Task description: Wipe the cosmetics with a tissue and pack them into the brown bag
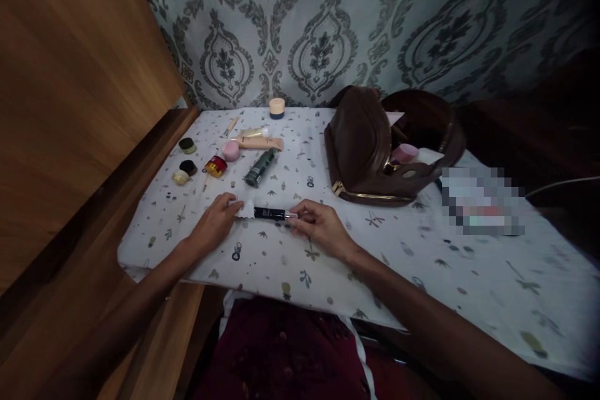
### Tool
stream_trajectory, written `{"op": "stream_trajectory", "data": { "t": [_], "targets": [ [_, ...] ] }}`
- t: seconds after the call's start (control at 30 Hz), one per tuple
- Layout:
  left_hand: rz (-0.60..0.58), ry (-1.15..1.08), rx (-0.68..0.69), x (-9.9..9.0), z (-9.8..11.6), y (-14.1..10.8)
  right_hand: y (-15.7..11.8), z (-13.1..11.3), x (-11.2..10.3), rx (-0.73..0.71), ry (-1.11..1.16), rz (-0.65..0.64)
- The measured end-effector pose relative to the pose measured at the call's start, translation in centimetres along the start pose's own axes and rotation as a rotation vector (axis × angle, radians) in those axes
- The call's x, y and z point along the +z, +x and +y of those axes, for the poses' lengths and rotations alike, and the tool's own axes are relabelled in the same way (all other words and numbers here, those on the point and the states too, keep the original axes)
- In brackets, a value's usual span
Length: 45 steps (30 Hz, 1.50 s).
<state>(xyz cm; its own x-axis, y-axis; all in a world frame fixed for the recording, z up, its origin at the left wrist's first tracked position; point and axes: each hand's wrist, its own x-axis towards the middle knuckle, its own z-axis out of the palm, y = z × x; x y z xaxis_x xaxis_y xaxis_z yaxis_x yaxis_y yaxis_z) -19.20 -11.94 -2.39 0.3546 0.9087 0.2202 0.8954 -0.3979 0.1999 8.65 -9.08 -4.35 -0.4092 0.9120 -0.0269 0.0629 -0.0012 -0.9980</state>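
Note:
A black tube point(269, 213) with a silver end lies level just above or on the patterned cloth, between my hands. My right hand point(319, 225) pinches its silver end between thumb and fingers. At the tube's other end is a small white piece point(245, 209), like a tissue or wipe, held in the fingertips of my left hand point(216, 222). Beyond the tube lies a dark green tube point(261, 167). Near it are a red and gold jar point(215, 166), a pink jar point(230, 150) and a peach tube point(259, 143).
An open brown bag point(359, 144) stands right of centre, with a pink item point(405, 153) inside. Small jars point(187, 145) sit at the left, and a cream and blue jar point(277, 108) stands by the wall. A blurred object point(482, 201) lies at the right. Wooden furniture point(79, 75) borders the left.

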Motion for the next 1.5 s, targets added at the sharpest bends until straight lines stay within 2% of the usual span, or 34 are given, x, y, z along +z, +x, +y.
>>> {"op": "stream_trajectory", "data": {
  "t": [0.13,0.23,0.33,0.43,0.53,0.63,0.73,0.83,0.97,1.07,1.17,1.27,1.37,1.5],
  "targets": [
    [0.066,-0.106,-0.011,-0.8,0.8,0.6,0.2,-0.3,-0.1,-0.030,0.077,0.011],
    [0.129,-0.194,0.080,-1.2,3.6,1.5,0.3,-0.1,-0.1,-0.062,0.087,0.021],
    [0.118,-0.214,0.198,-0.7,6.8,2.2,0.3,0.3,0.0,-0.119,0.033,0.040],
    [0.098,-0.161,0.249,0.2,8.3,2.6,0.2,0.4,0.0,-0.184,-0.060,0.057],
    [0.075,-0.103,0.221,1.0,7.2,2.2,0.1,0.3,0.0,-0.241,-0.152,0.047],
    [0.078,-0.114,0.141,1.3,4.5,1.1,-0.1,0.1,-0.1,-0.271,-0.226,0.032],
    [0.104,-0.150,0.062,0.9,1.8,-0.4,-0.1,0.1,-0.2,-0.298,-0.244,0.040],
    [0.090,-0.171,0.000,0.2,0.5,-1.3,-0.2,0.1,-0.3,-0.281,-0.212,0.023],
    [0.111,-0.245,-0.041,-0.7,1.6,-0.6,-0.3,0.0,-0.3,-0.228,-0.217,0.007],
    [0.133,-0.317,0.053,-0.8,4.0,0.8,-0.4,-0.1,-0.2,-0.231,-0.230,0.004],
    [0.010,-0.364,0.225,-0.7,6.7,1.9,-0.5,0.0,-0.1,-0.196,-0.202,-0.032],
    [-0.085,-0.352,0.274,-0.4,8.3,2.3,-0.6,0.3,0.1,-0.136,-0.157,-0.052],
    [-0.031,-0.339,0.227,-0.1,8.2,2.0,-0.5,0.4,0.4,-0.096,-0.089,-0.027],
    [0.031,-0.390,0.228,0.0,6.4,1.0,-0.2,0.2,0.6,-0.021,0.082,-0.019]
  ]
}}
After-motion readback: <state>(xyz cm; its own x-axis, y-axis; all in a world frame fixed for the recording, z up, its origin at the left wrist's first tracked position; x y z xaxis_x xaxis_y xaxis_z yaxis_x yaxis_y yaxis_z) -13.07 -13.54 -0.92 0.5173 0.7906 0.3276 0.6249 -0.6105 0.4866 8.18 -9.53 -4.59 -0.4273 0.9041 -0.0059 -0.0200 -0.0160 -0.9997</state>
